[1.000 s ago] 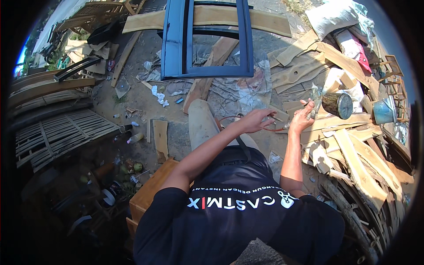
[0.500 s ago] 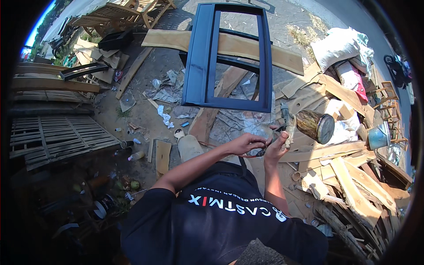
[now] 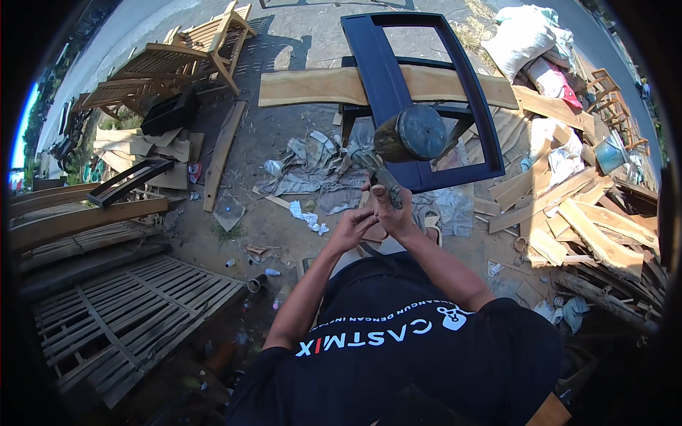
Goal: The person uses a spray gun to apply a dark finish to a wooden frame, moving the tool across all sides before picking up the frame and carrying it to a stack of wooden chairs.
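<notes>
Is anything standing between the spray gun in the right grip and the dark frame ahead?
Nothing visible does. The cup of the spray gun overlaps the left side of the dark frame in this view; the gap can't be judged. The left grip is beside the right grip, off that line.

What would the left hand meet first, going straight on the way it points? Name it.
The right hand, holding the spray gun, seems to come first, just ahead of the left hand; depth and any contact between them are unclear.

Spray gun (image 3: 382,170) in right fingers (image 3: 381,199), left fingers (image 3: 360,219) near, dark blue frame (image 3: 383,85) beyond
</notes>
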`<state>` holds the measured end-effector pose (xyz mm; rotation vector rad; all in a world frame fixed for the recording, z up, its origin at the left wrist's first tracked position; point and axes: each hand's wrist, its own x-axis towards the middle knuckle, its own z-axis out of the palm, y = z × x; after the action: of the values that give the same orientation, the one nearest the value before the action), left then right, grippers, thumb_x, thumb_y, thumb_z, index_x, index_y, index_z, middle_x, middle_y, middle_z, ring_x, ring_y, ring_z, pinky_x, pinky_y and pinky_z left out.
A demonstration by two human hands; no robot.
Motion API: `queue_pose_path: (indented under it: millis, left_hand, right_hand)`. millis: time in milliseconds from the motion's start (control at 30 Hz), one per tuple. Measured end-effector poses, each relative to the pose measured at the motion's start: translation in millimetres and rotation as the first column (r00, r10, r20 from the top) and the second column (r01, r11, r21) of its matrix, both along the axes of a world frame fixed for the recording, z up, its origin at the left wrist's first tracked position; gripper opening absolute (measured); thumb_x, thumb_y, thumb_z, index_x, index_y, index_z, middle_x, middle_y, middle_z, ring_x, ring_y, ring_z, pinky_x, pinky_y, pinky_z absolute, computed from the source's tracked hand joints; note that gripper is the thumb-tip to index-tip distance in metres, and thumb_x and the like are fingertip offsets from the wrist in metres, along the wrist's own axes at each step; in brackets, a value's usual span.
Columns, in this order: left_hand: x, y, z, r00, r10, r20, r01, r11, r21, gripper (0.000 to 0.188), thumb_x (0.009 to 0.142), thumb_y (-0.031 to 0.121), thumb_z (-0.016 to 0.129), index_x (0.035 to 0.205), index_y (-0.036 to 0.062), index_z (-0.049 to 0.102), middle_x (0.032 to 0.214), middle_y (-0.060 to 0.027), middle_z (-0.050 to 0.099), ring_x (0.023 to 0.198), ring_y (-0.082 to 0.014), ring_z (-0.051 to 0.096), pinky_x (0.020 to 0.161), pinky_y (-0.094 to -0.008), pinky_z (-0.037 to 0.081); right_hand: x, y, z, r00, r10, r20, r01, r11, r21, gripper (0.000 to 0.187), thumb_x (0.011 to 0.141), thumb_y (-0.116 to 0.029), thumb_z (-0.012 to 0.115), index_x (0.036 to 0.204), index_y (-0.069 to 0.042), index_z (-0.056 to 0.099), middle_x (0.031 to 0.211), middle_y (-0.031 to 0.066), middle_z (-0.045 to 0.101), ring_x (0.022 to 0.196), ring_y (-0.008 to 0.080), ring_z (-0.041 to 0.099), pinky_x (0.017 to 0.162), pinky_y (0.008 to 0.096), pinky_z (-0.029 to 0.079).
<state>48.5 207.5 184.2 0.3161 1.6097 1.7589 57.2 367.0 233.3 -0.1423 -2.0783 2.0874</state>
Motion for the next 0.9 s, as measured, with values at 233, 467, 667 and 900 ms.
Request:
queue_pose_path:
  millis: [233,467,667,900]
  left_hand:
    - [-67.0,-98.8,-8.0,0.980,0.180,-0.089,-0.182,0.983,-0.008,0.020,0.103,0.008,0.062,0.116,-0.0032,0.072,0.101,0.0000,0.072,0.093,-0.0056,0.059,0.084,-0.0268,0.049]
    - [-152.6,-149.7,-55.9,0.937,0.325,-0.125,-0.332,0.942,-0.040,0.017,0.103,0.008,0.063,0.112,-0.0027,0.072,0.105,-0.0026,0.073,0.094,-0.0083,0.063,0.086,-0.0292,0.051]
    - [-240.0,-175.3,-83.7,0.913,0.385,-0.135,-0.395,0.917,-0.050,0.018,0.104,0.012,0.064,0.110,-0.0036,0.071,0.103,-0.0041,0.073,0.095,-0.0093,0.063,0.086,-0.0290,0.051]
    - [-330.1,-178.9,-76.0,0.912,0.408,-0.034,-0.409,0.912,-0.024,0.016,0.104,0.010,0.064,0.106,-0.0031,0.072,0.097,-0.0027,0.072,0.089,-0.0078,0.062,0.080,-0.0259,0.052]
  right_hand:
    - [-100.6,-103.6,3.8,0.990,0.009,-0.140,0.007,0.994,0.111,0.037,0.099,-0.032,0.071,0.116,0.001,0.067,0.090,0.0136,0.075,0.084,0.0201,0.075,0.070,0.0340,0.054]
    - [-201.7,-158.1,-20.8,0.995,0.081,-0.053,-0.073,0.986,0.148,0.041,0.094,-0.043,0.074,0.104,-0.004,0.068,0.081,0.0184,0.071,0.078,0.0362,0.073,0.067,0.0437,0.052]
    - [-298.2,-192.5,-57.0,0.994,0.060,-0.096,-0.043,0.983,0.179,0.051,0.092,-0.055,0.072,0.101,-0.005,0.067,0.079,0.0219,0.070,0.076,0.0453,0.068,0.066,0.0493,0.051]
    - [-387.2,-197.1,-56.3,0.999,0.027,0.024,-0.031,0.983,0.182,0.059,0.092,-0.063,0.067,0.100,-0.004,0.067,0.076,0.0220,0.068,0.074,0.0449,0.067,0.065,0.0505,0.050]
